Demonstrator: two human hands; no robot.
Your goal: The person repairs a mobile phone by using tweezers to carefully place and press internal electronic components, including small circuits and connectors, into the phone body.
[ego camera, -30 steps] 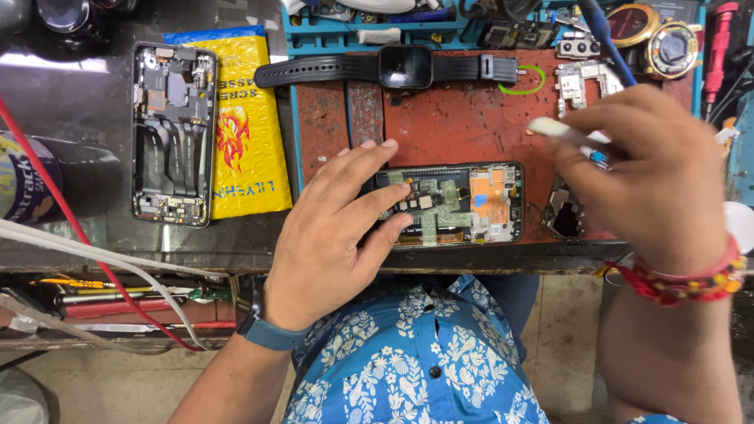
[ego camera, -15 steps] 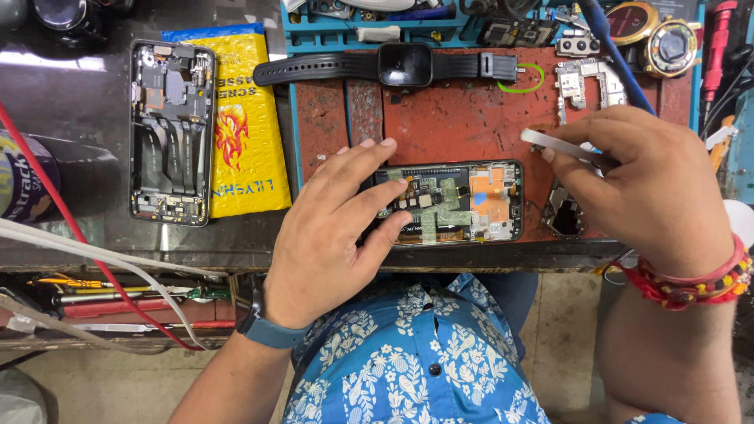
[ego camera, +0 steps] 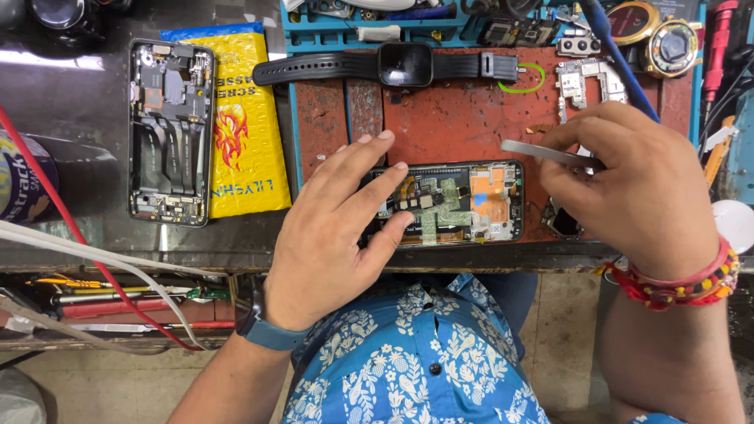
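Nearest the camera is the person's blue patterned shirt [ego camera: 416,361], and just beyond it the left hand [ego camera: 334,235] lies flat on the near edge of the table [ego camera: 236,251], its fingers [ego camera: 369,161] spread apart and pressing down on the left end of an opened smartphone [ego camera: 463,202] to steady it. The phone lies lengthwise on a worn red work mat [ego camera: 463,110], its back cover off, with circuit boards, flex cables and strips of tape exposed; as far as can be judged the disassembly is well under way, but most inner parts remain seated in the frame. To its right, the right hand [ego camera: 640,188], with red beaded bracelets [ego camera: 675,286] at the wrist, has its fingers pinched together on flat metal tweezers [ego camera: 542,153] whose tip points left, above the phone's right end and not visibly touching it. Further off to the left, a second stripped phone frame [ego camera: 169,129] rests beside a yellow padded envelope [ego camera: 239,126]. At the far side of the mat lie a black smartwatch [ego camera: 404,64] and a small metal bracket [ego camera: 581,78]
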